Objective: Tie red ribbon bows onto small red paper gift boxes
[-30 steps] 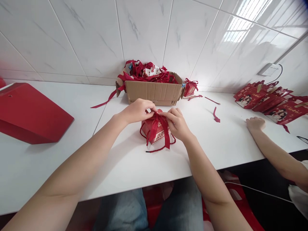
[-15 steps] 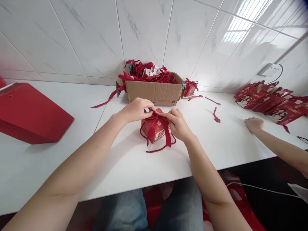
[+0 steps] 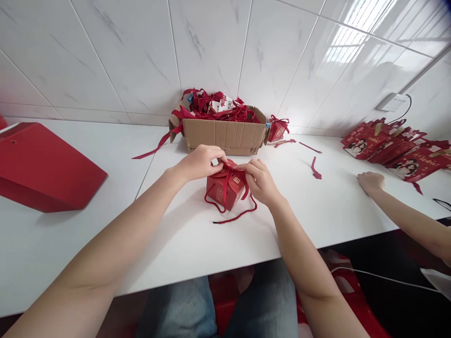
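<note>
Turned a little since half a second ago, head view: red gift box (image 3: 220,193), with more of its left face and less of its white-patterned front in sight. Drawn up as well: front tails of the red ribbon (image 3: 228,180), earlier hanging long and broad. Barely shifted: both hands.

Left hand (image 3: 206,162): thumb and fingertips pinched on ribbon at top of the box. Right hand (image 3: 260,180): thumb and forefinger gripping ribbon, just right of the knot. Box upright on white table (image 3: 169,253), between both hands. Beside its base, a twisted red cord (image 3: 233,219), dark-tipped end lying in front.

Behind, near the tiled wall (image 3: 211,47): cardboard box (image 3: 225,136) heaped with ribbon. Just right of it, smaller red box (image 3: 277,130) with bow. Far right: red printed bags (image 3: 414,162), and nearer, another person's hand (image 3: 371,182), loosely curled on the table. Far left: large red flat-sided object (image 3: 49,173).
</note>
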`<state>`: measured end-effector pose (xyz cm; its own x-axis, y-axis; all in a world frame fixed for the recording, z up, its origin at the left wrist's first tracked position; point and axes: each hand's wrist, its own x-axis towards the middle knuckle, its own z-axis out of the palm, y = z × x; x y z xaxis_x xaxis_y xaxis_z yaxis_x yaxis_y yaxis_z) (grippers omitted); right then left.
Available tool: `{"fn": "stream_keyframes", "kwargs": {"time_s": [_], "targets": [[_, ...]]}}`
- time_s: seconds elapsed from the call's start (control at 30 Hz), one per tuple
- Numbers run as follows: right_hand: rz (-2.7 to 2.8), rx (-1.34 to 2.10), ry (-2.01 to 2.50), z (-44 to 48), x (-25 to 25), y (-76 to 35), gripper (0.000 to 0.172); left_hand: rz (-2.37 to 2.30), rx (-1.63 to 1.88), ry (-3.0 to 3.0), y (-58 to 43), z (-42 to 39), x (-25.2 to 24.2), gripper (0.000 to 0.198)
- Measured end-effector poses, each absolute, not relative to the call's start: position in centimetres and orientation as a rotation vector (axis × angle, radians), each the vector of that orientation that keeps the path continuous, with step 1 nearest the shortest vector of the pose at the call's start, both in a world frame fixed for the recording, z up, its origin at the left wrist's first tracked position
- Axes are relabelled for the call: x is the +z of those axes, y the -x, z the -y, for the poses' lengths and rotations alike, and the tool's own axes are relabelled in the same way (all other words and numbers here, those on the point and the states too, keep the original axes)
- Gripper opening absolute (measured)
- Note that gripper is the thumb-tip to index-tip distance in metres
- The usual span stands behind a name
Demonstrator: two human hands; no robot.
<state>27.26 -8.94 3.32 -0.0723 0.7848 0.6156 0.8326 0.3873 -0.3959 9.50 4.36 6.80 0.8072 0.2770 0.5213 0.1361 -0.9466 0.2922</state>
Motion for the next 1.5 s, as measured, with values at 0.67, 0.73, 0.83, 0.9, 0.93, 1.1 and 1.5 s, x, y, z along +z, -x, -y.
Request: {"fn": "stream_keyframes", "kwargs": {"time_s": [0.67,0.73,0.83,0.9,0.93,1.1,1.5], "targets": [[1.898,-0.155,1.255,8.1,2.2,-27.1,0.037,-0.395,0.94,-2.604,-10.0,-3.7,6.8,0.014],[1.915,-0.177,1.263,8.1,2.1,-27.2,0.038,-0.401,0.938,-2.599,-10.0,-3.8,6.7,0.013],[1.941,-0.187,1.321,8.0,2.0,-27.3,0.042,-0.408,0.926,-2.603,-10.0,-3.8,6.6,0.013],[1.946,-0.17,1.349,8.1,2.0,-27.3,0.045,-0.408,0.922,-2.61,-10.0,-3.8,6.6,0.013],[1.949,-0.158,1.357,8.2,2.0,-27.3,0.046,-0.405,0.921,-2.612,-9.9,-3.7,6.6,0.013],[1.98,-0.094,1.39,8.3,2.3,-27.3,0.047,-0.43,0.951,-2.618,-10.1,-3.6,6.5,0.013],[1.874,-0.088,1.353,8.6,2.9,-27.0,0.036,-0.442,0.946,-2.607,-10.2,-3.8,6.4,0.014]]}}
